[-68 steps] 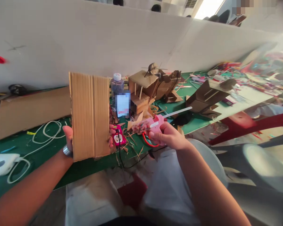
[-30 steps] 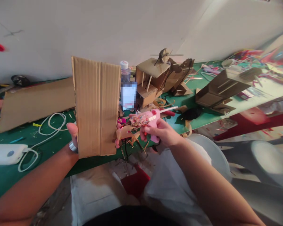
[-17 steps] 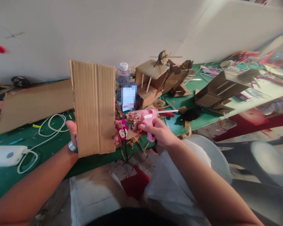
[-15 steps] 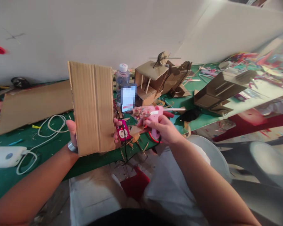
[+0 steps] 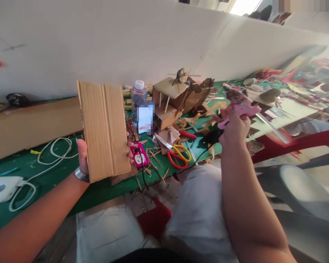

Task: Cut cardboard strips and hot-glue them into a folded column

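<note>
My left hand (image 5: 82, 155) grips a tall piece of corrugated cardboard (image 5: 103, 131), thumb at its left edge and fingertips showing at its right edge. The piece stands upright above the table, with a crease running down it. Out to the right, my right hand (image 5: 235, 126) is wrapped round the handle of a pink hot glue gun (image 5: 242, 109). A clear glue stick (image 5: 272, 128) sticks out of its back end. Its nozzle end is blurred and points up and left. A magenta socket block (image 5: 139, 155) with a lit red light lies by my left fingertips.
Scissors (image 5: 178, 155) with red and yellow handles lie among cardboard scraps on the green table (image 5: 57, 182). Behind stand a phone (image 5: 145, 118), a plastic bottle (image 5: 139, 95) and a cardboard model (image 5: 167, 106). A white power bank (image 5: 4, 189) with a coiled cable lies at left.
My right hand has carried the glue gun away to the right and turned it, uncovering the scissors. My left hand still holds the cardboard, which sits slightly lower and further left in view.
</note>
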`<state>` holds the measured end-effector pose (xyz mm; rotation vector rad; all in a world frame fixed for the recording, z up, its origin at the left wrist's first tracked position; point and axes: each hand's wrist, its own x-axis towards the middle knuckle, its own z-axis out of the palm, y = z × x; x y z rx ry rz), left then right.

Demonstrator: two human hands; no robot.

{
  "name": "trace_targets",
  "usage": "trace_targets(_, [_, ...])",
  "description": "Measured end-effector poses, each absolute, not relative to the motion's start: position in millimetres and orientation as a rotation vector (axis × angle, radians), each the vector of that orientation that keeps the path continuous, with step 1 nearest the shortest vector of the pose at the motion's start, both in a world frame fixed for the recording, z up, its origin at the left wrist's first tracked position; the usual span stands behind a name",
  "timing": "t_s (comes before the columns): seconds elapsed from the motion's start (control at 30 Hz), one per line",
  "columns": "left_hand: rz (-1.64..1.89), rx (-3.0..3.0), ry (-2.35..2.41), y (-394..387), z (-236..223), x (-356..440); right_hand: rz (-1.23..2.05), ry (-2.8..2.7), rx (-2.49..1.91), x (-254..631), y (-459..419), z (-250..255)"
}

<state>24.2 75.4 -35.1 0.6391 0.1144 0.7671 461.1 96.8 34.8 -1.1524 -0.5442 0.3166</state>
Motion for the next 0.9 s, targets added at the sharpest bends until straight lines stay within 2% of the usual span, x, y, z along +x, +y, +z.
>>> trace_targets(0.2, [0.801, 0.619, 0.173, 72.6, -37.5, 22.8, 0.457, -0.636, -1.362, 449.7, 86.7, 27.3])
trace_targets(0.4, [0.8, 0.584, 0.145, 73.6, -40.9, 20.5, 0.427, -0.7, -1.306, 423.6, 74.4, 28.4])
trace_targets(0.73, [0.837, 0.622, 0.186, 77.2, -37.7, 17.8, 1.125, -0.7, -0.966, 368.6, 64.5, 10.1])
trace_targets(0.9, [0.846, 0.587, 0.16, 79.2, -40.7, 17.8, 1.262, -0.72, -0.836, 343.5, 84.4, 2.3])
